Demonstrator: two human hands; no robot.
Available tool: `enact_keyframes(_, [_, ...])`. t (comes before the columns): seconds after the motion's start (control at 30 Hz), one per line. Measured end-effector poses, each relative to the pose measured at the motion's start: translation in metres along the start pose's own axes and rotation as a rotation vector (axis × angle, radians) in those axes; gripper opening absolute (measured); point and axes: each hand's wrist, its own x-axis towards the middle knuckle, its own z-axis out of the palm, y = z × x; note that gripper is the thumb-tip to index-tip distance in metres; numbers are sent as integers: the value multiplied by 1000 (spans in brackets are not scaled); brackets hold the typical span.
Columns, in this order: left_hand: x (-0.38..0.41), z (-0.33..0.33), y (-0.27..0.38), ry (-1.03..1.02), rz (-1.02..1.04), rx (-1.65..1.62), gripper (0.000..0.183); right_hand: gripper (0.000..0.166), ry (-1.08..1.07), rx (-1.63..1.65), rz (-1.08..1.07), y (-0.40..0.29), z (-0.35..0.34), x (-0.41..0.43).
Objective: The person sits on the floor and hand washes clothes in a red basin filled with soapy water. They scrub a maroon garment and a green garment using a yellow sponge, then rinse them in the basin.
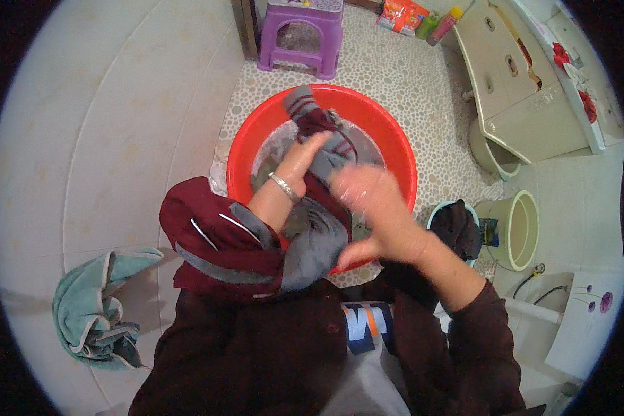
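Observation:
A wet maroon-and-grey garment (pixel 317 234) lies over my left forearm and hangs down into a red plastic basin (pixel 403 151). My left hand (pixel 304 161), with a silver bracelet (pixel 284 187) on its wrist, grips a stretch of the garment; its fingers are partly hidden by the cloth. Beyond that hand, a striped grey cuff (pixel 300 101) reaches the basin's far rim. My right hand (pixel 377 208) is blurred and wet, its thumb and fingers spread above the cloth. Sudsy water (pixel 273 140) shows in the basin.
A purple plastic stool (pixel 301 49) stands beyond the basin on the pebble-patterned floor. To the right are a bucket (pixel 522 229), a tub of dark cloth (pixel 455 229) and a cabinet (pixel 530 109). A green towel (pixel 99 312) hangs by the left wall. A detergent bag (pixel 401 15) and bottles (pixel 444 26) stand farther back.

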Motion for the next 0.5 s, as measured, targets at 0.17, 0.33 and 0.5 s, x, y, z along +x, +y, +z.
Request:
enact_keyframes(0.17, [-9,19,4,-16,5,-116,38,55,246,-322,-384,3,53,-11])
enact_keyframes(0.33, [-9,0,-12,-280,515,218,34,53,722,111,6,-13,11,28])
enact_keyframes(0.5, [-16,-30,8,-64,59,131,48,28,901,1367,635,33,-73,56])
